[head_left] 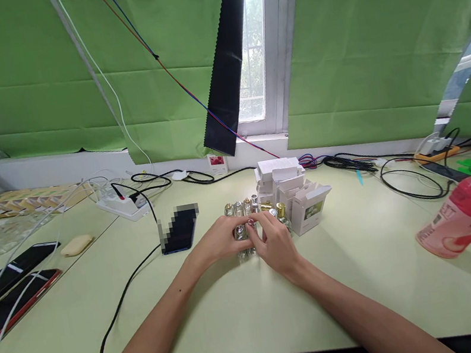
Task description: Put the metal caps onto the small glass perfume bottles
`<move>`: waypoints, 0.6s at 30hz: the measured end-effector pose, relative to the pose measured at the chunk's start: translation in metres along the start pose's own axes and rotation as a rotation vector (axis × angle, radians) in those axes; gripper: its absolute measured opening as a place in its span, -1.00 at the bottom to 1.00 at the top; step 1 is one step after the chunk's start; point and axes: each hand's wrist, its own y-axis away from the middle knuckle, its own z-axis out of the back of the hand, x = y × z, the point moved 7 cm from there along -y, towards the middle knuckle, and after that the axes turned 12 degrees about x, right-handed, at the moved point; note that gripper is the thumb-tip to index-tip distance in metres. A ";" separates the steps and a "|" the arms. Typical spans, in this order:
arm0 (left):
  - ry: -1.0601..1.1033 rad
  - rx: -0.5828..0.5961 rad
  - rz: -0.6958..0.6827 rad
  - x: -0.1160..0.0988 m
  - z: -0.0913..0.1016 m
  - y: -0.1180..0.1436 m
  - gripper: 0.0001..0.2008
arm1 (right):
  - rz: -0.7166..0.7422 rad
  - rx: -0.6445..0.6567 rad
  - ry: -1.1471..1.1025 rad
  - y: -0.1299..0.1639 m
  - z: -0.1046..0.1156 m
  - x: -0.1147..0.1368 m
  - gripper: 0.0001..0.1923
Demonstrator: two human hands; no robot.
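Observation:
A cluster of small clear glass bottles with silver and gold caps stands near the middle of the table. My left hand reaches in from the left, its fingers closed around the front of the cluster. From the other side, my right hand curls its thumb and fingers about the same bottles. Between the fingertips of both hands shows a small bottle with a pinkish-red top. My fingers hide much of its body. A gold-capped bottle stands just right of my right hand.
White cardboard boxes stand behind and right of the bottles. A dark phone lies left, with a black cable near it. At right leans a pink drink bottle. A power strip sits back left.

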 end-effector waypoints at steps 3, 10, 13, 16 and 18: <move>-0.011 0.002 0.001 0.000 0.000 0.000 -0.63 | -0.004 0.007 0.001 0.000 -0.001 0.000 -0.88; 0.003 -0.005 -0.012 0.000 0.000 0.000 -0.67 | 0.001 -0.004 -0.028 0.000 0.000 0.000 -0.88; 0.015 -0.008 -0.009 0.001 0.000 0.000 -0.72 | 0.008 -0.018 -0.040 0.001 0.001 -0.001 -0.88; 0.025 -0.003 -0.011 0.000 -0.001 0.000 -0.76 | 0.012 -0.022 -0.046 0.001 0.001 -0.001 -0.87; 0.027 0.004 -0.011 0.000 -0.001 0.000 -0.76 | 0.006 -0.014 -0.049 0.002 0.000 -0.001 -0.86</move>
